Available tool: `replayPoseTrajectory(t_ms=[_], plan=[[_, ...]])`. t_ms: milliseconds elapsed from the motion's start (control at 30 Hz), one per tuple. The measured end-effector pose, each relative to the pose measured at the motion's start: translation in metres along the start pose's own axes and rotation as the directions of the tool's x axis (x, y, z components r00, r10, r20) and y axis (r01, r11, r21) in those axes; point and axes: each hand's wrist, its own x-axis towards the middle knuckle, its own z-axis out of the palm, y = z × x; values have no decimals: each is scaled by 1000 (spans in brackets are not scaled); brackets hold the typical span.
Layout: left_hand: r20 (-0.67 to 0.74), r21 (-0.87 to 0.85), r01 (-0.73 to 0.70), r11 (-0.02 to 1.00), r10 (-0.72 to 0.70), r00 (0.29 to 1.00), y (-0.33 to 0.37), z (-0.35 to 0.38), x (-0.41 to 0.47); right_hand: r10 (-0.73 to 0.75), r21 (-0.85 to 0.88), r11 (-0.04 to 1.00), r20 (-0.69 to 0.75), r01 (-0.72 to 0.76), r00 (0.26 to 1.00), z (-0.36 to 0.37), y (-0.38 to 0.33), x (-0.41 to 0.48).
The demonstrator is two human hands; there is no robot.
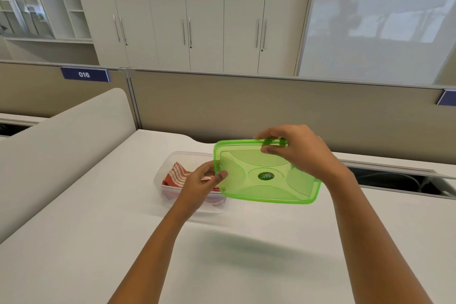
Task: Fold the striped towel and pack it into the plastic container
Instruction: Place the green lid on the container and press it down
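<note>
A clear plastic container (170,165) stands on the white desk, a bit left of centre. The red-and-white striped towel (176,175) lies folded inside it. Both my hands hold a translucent green lid (266,175) in the air, tilted, just right of and partly over the container. My left hand (199,184) pinches the lid's left edge, thumb on top. At the lid's far right corner, my right hand (296,149) grips with fingers curled over the rim. The container's right side is hidden behind the lid and my left hand.
The white desk (98,242) runs toward me. A beige partition (271,106) closes the far side, with a rounded white divider (61,136) on the left. An open cable slot (399,180) sits at the right. White cupboards stand behind.
</note>
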Motion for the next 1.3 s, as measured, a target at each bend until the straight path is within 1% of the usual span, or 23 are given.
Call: replayPoseTrajectory(t_ms=[33, 100, 167, 233, 300, 333, 367, 433, 467, 500, 533, 600, 633, 667, 733, 833, 933, 1033, 1167, 1300], plan=[[2, -46, 11, 999, -11, 1000, -1, 1, 0, -8, 28, 1000, 2, 8, 1000, 0, -2, 3], [-41, -195, 25, 981, -34, 999, 1, 0, 0, -16, 79, 997, -3, 17, 1000, 2, -2, 10], [-88, -291, 25, 956, -53, 995, 6, -5, 0, -11, 137, 990, -42, 17, 999, 10, 1, 15], [-133, -312, 26, 950, -71, 989, 9, -14, 2, 22, 183, 983, -118, 0, 993, 23, 7, 16], [-189, -307, 26, 951, -87, 978, 10, -26, 7, 110, 227, 972, -199, -63, 974, 44, 15, 13], [-216, -306, 31, 952, -101, 971, 10, -33, 10, 178, 295, 949, -219, -109, 959, 56, 19, 10], [-239, -306, 43, 951, -121, 963, 9, -40, 14, 253, 400, 903, -204, -155, 946, 68, 21, 7], [-275, -287, 84, 954, -166, 947, 5, -54, 24, 361, 611, 753, -74, -244, 930, 92, 20, 4], [-286, -263, 114, 958, -190, 939, 1, -62, 30, 387, 660, 693, 0, -291, 922, 103, 19, 4], [-294, -234, 148, 961, -215, 931, -4, -68, 35, 402, 659, 675, 48, -331, 915, 113, 19, 5], [-304, -183, 182, 966, -232, 924, -10, -74, 41, 406, 634, 686, 72, -356, 911, 122, 19, 6], [-331, -20, 239, 971, -232, 915, -25, -85, 50, 394, 571, 730, 100, -377, 914, 136, 16, 10], [-339, 37, 261, 965, -233, 911, -32, -89, 53, 383, 543, 746, 124, -386, 915, 143, 14, 11], [-344, 58, 284, 957, -248, 906, -37, -93, 55, 374, 509, 764, 152, -397, 915, 150, 12, 14], [-343, 43, 346, 937, -311, 886, -47, -97, 60, 373, 427, 799, 200, -423, 906, 162, 9, 18], [-348, 19, 427, 904, -394, 851, -58, -101, 66, 402, 368, 806, 237, -464, 885, 175, 5, 23], [-350, -10, 465, 886, -438, 828, -65, -105, 73, 412, 322, 823, 229, -468, 882, 183, 6, 30], [-332, -13, 499, 866, -475, 815, -70, -111, 81, 418, 322, 828, 191, -459, 888, 186, 7, 34], [-323, 75, 535, 842, -487, 812, -75, -114, 89, 486, 409, 760, 157, -505, 860, 187, 11, 40], [-321, 129, 585, 801, -524, 789, -77, -116, 101, 594, 513, 630, 165, -583, 787, 188, 17, 55]])
